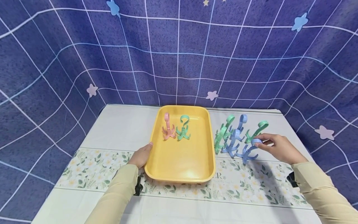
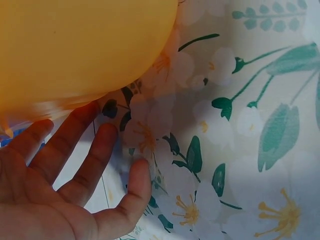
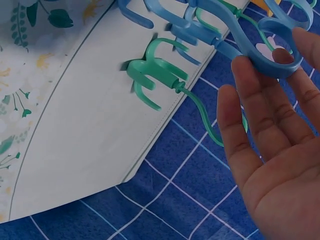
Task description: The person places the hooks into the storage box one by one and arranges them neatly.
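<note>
My left hand (image 1: 141, 155) grips the left side of a yellow tray (image 1: 179, 181), thumb at the rim; in the left wrist view its fingers (image 2: 75, 135) bear against the tray's underside. My right hand (image 1: 279, 147) pinches the curved top of a blue four-claw hanging hook (image 1: 247, 154), at the front of a group on the right. In the right wrist view, thumb and fingertips meet around that hook's bend (image 3: 272, 69). Close behind the hand stands a green claw hook (image 1: 260, 127). Inside the tray are a pink claw hook (image 1: 168, 132) and a green one (image 1: 183, 133).
Right of the tray, two more blue claw hooks (image 1: 242, 119) (image 1: 231, 146) and two green ones (image 1: 229, 120) (image 1: 219, 141) stand close together. A white cloth (image 1: 117, 127) with a floral band covers the table. Behind hangs a dark blue star-patterned curtain (image 1: 179, 62).
</note>
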Demonstrator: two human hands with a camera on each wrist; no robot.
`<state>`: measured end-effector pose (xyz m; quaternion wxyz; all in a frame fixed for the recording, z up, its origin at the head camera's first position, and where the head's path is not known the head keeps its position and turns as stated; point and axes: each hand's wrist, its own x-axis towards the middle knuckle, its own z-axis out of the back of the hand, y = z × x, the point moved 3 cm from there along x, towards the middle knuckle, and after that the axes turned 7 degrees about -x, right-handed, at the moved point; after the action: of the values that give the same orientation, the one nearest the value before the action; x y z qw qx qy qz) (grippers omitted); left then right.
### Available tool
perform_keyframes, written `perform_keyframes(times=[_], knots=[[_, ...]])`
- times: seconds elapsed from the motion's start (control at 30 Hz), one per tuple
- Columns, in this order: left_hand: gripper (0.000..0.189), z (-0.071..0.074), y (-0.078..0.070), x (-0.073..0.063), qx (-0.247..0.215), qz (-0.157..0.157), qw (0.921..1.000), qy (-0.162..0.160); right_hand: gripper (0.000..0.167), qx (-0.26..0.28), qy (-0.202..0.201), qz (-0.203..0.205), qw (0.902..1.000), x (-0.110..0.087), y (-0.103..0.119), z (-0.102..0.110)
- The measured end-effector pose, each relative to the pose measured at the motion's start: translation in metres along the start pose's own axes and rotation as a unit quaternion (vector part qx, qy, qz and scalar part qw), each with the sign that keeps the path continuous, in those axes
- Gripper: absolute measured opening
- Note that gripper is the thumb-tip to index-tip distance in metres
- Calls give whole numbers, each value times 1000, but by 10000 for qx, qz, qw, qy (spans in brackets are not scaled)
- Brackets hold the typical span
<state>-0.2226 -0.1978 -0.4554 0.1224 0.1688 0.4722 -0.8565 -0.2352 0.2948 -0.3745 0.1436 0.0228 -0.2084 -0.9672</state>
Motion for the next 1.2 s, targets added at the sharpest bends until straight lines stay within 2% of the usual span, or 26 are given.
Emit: perform_keyframes(times=[0.53,0.9,1.2], knots=[[69,0,-3,-2,-54,42,9999,-87,29,-118,-101,36,9999,-1,-4,3],[70,-2,-3,1,41,9,9999,-99,24,-231,-187,57,9995,-2,-1,4],[70,1,-5,-1,235,13,9997,-30,23,-309,-91,152,9994,-2,2,10]])
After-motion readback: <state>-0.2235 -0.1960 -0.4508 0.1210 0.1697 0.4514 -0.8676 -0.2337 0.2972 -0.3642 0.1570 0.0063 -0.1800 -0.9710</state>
